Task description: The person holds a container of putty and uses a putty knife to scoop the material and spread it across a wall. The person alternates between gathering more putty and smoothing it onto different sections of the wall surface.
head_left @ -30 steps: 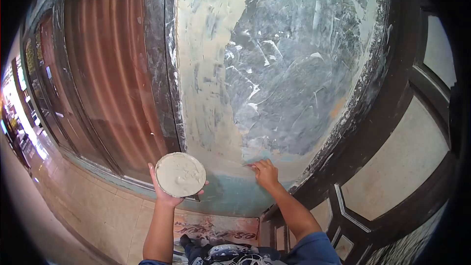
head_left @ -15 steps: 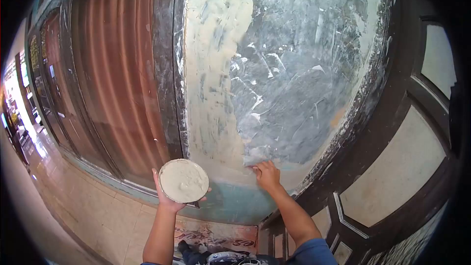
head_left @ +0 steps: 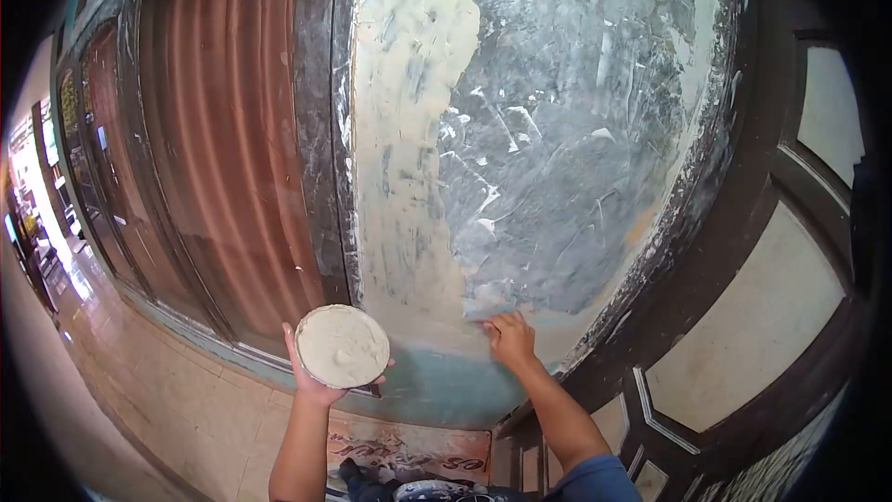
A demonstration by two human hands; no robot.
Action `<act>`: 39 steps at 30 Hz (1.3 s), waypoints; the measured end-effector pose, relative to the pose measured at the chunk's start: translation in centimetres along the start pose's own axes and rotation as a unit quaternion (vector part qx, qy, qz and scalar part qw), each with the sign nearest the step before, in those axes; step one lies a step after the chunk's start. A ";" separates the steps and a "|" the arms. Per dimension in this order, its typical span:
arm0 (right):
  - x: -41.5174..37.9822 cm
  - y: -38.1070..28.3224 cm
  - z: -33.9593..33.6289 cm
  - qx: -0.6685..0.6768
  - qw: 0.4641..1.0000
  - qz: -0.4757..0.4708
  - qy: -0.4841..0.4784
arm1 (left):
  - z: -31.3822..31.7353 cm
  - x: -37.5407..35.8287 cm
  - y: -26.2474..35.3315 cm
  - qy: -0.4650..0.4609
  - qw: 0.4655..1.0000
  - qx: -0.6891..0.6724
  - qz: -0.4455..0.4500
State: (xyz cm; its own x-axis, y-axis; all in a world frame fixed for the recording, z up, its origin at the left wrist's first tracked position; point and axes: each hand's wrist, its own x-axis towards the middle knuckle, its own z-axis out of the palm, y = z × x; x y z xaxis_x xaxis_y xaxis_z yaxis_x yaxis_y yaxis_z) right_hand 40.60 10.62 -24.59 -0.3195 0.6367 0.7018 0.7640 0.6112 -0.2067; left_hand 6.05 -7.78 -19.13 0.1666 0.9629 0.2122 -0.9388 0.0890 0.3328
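Observation:
My left hand (head_left: 311, 392) supports a round bowl (head_left: 342, 386) from below, its thumb up along the left side and fingertips showing at the right. Pale cream putty (head_left: 339, 344) fills the bowl almost to the rim. My right hand (head_left: 511, 339) is closed low against the wall panel (head_left: 557, 195), pinching what looks like a thin, flat putty scraper (head_left: 483, 305), mostly hidden by glare and the fingers. The scraper touches the panel at the lower edge of its grey, patchy area. A broad strip of cream putty (head_left: 400, 223) covers the panel's left side.
Left of the panel stands a dark wooden post (head_left: 321, 130) beside a window with a reddish-brown curtain (head_left: 223, 130). A dark panelled door (head_left: 753, 316) is close on the right. Below are a printed mat (head_left: 409, 446) and a tiled floor (head_left: 204, 400).
My right hand has shifted very slightly right and down along the panel. The bowl in my left hand has moved slightly left and down. Both grips look the same.

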 end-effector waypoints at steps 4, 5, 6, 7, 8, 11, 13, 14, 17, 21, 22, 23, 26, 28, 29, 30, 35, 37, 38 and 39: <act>-2.3 0.9 1.9 -0.004 0.999 -0.007 -0.037 | 0.1 0.0 -0.1 0.004 1.000 0.004 0.011; -2.3 1.2 2.4 -0.028 0.999 -0.016 -0.041 | 0.2 0.1 -0.1 0.003 1.000 0.003 0.012; -1.9 0.7 2.2 -0.053 0.997 -0.026 -0.046 | 0.3 0.2 -0.1 0.001 1.000 0.003 0.006; -1.4 0.3 1.8 -0.053 0.997 -0.027 -0.045 | 0.3 0.3 0.0 0.000 1.000 0.003 0.002; -0.7 0.2 1.4 -0.040 0.999 -0.013 -0.020 | 0.4 0.4 0.1 -0.001 1.000 0.003 0.002; -0.1 -0.5 -0.3 -0.018 1.000 -0.001 0.018 | 0.5 0.4 0.2 -0.006 1.000 0.001 0.003; -0.8 -0.3 -0.4 -0.008 0.999 -0.004 0.033 | 0.5 0.4 0.2 0.011 1.000 -0.005 0.012; -1.7 0.0 0.2 -0.004 1.000 -0.009 0.005 | 0.3 0.5 0.3 0.011 1.000 -0.004 0.012; -2.1 0.8 2.0 -0.016 0.999 -0.038 -0.026 | 0.1 1.0 0.5 -0.046 0.999 0.019 0.005; 1.8 -1.6 -0.1 -0.030 0.998 -0.036 -0.035 | 1.5 1.9 1.9 -0.036 0.998 0.043 0.002; 3.0 -2.4 -1.2 -0.031 0.998 -0.034 -0.034 | 1.8 2.1 2.0 -0.031 0.998 0.046 0.010; 4.1 -3.0 -2.3 -0.028 0.998 -0.048 -0.032 | 2.4 2.3 2.0 -0.030 0.999 0.045 0.007; 7.1 -4.8 -5.8 -0.027 0.996 -0.071 -0.037 | 3.5 2.8 1.5 0.019 0.999 0.042 0.013; 8.8 -5.3 -7.9 -0.029 0.995 -0.081 -0.039 | 3.5 3.5 1.1 0.027 0.996 0.080 0.015; 9.5 -5.5 -8.6 -0.017 0.992 -0.116 -0.035 | 3.2 3.8 0.9 0.025 0.996 0.080 0.013; 10.1 -5.7 -9.4 -0.004 0.988 -0.151 -0.032 | 2.7 4.2 0.6 0.005 0.997 0.083 0.009; 11.6 -8.2 -13.1 0.067 0.977 -0.204 0.008 | 2.8 5.5 -0.7 -0.011 0.998 0.065 -0.002; 11.7 -9.3 -14.7 0.094 0.975 -0.200 0.017 | 4.1 5.6 -1.5 0.028 0.998 0.054 0.028; 11.6 -9.9 -15.5 0.113 0.969 -0.219 0.015 | 4.5 5.6 -1.6 0.027 0.998 0.053 0.028; 11.6 -10.4 -16.2 0.132 0.962 -0.238 0.013 | 4.9 5.7 -1.8 0.015 0.998 0.058 0.029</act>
State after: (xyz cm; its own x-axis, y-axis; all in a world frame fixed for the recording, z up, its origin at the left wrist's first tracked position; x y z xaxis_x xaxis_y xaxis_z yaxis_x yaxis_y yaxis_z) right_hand 38.04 3.98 -3.27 -0.5808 0.2460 0.7760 0.3653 0.9306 -0.0216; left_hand 10.13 -3.69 -14.04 0.1016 0.9730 0.2074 -0.9053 0.0040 0.4247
